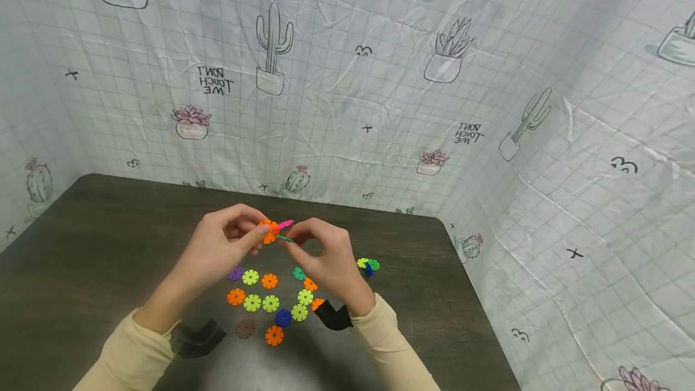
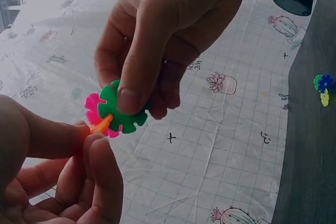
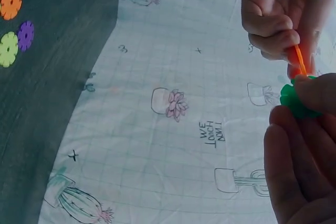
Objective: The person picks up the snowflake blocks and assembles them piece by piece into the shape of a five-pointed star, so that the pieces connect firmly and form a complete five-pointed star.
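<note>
Above the table, my left hand (image 1: 225, 240) pinches an orange notched disc (image 1: 268, 232) between thumb and fingers. Pinched in my right hand (image 1: 326, 252) is a green notched disc (image 2: 122, 109), seen edge-on in the head view and broad in the left wrist view. The orange and green discs meet at their rims, set crosswise. A pink notched disc (image 1: 284, 224) stands beside the green one and touches the orange disc's edge; in the left wrist view it lies partly behind the green disc. Fingers hide part of each disc.
Loose notched discs in orange, yellow-green, purple, brown and blue, such as an orange disc (image 1: 274, 335), lie on the dark table (image 1: 423, 318). To the right sits a joined cluster of yellow, green and blue discs (image 1: 372, 265). A patterned curtain (image 1: 347, 107) hangs behind the table.
</note>
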Available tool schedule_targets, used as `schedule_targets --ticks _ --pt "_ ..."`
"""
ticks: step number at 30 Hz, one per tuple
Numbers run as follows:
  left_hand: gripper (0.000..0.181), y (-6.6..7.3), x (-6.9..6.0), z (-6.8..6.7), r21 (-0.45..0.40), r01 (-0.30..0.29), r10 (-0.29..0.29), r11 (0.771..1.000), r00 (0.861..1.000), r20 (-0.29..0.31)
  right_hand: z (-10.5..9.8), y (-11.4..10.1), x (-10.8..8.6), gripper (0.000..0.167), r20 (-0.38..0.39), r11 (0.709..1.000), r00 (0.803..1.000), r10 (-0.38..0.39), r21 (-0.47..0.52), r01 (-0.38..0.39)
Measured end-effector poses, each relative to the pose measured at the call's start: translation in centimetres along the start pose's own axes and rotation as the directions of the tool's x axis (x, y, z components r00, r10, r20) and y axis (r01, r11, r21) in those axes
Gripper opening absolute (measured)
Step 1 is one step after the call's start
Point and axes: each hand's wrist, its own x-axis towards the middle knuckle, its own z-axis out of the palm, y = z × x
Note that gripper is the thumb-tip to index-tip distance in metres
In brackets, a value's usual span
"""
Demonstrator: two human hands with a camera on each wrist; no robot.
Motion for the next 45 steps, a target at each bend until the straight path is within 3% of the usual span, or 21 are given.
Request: schedule_targets --ticks 7,11,31,39,45 --pt "0.013 0.2 -0.2 0.0 -0.015 0.004 -0.004 1.000 1.000 -0.003 0.2 -0.7 -0.2 0.018 -0.024 0.988 0.997 -0.078 -0.137 0.074" --pt "0.014 0.3 -0.3 0.0 -0.038 0.016 -0.016 0.999 1.000 0.009 0.2 -0.9 -0.3 0.016 -0.033 0.982 0.995 -0.096 -0.167 0.089" --pt "0.008 -1.1 -0.5 0.4 -0.032 0.120 -0.116 0.992 0.989 0.093 1.3 -0.6 -1.6 0.014 -0.001 0.996 0.998 -0.070 -0.061 0.070" --pt "0.013 -1.5 -0.4 1.2 -0.096 0.110 -0.101 0.989 0.990 0.098 0.6 0.1 -1.9 0.017 0.009 0.994 0.997 -0.077 -0.079 0.077" --pt "0.013 -1.4 -0.1 1.3 -0.052 0.072 -0.066 0.996 0.991 0.120 -0.2 0.2 -1.6 0.018 0.016 0.990 0.998 -0.064 -0.122 0.066"
